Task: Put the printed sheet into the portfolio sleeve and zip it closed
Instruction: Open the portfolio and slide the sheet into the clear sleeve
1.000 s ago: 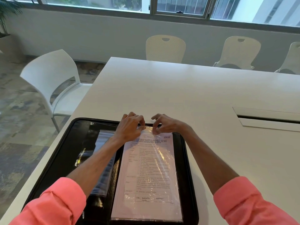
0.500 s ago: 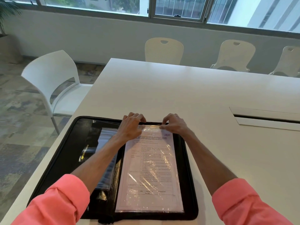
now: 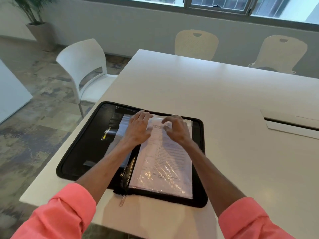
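A black zip portfolio lies open flat on the white table's near left corner. On its right half a printed sheet lies inside a clear, glossy plastic sleeve. My left hand rests flat on the sleeve's top left corner, fingers spread. My right hand hovers over the sheet's top with its fingers curled and apart, holding nothing. A second clear sleeve lies under my left forearm. The metal zip pull hangs off the portfolio's near edge.
The white table stretches away to the right, with a cable slot at the right. A white chair stands at the table's left side, two cream chairs at the far side. A potted plant stands far left.
Both hands have left the sleeve's top edge and drawn back slightly; the right fingers have lifted and spread. My head has risen and turned, so the portfolio sits farther away in view.
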A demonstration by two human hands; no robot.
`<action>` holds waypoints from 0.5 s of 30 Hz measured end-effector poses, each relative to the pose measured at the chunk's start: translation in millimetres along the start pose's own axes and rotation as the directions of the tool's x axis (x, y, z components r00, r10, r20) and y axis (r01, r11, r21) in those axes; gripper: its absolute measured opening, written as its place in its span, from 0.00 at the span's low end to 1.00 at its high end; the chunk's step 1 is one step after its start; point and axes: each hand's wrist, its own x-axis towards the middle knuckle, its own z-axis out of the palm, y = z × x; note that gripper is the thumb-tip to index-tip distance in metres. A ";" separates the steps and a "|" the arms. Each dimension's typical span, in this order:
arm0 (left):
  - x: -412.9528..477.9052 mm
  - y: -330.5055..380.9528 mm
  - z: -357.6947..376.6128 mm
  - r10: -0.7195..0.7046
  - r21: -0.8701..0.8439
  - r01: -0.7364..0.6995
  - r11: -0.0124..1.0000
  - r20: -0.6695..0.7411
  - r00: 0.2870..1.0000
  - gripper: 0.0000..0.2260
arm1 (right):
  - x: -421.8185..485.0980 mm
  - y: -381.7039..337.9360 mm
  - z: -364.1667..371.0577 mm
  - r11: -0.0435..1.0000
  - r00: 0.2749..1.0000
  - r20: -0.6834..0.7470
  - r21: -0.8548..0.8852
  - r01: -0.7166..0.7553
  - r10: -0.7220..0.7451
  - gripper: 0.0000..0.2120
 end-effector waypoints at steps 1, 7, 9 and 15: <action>-9.0 -2.1 -2.5 -0.028 0.004 0.028 1.000 -0.025 0.999 0.25 | -5.7 -5.9 9.6 1.000 1.000 0.007 0.002 0.016 -0.016 0.12; -65.7 -41.5 -28.5 -0.135 0.116 0.149 0.982 -0.120 0.984 0.23 | -35.1 -49.1 56.4 0.995 0.995 -0.028 0.043 0.093 -0.092 0.18; -81.4 -61.7 -43.0 -0.164 0.147 0.188 0.971 -0.163 0.973 0.22 | -39.0 -69.9 69.6 0.992 0.993 -0.022 0.062 0.113 -0.112 0.19; -119.7 -116.2 -85.8 -0.289 0.151 0.329 0.932 -0.235 0.928 0.22 | -40.9 -131.6 107.1 0.989 0.990 0.016 0.057 0.136 -0.137 0.19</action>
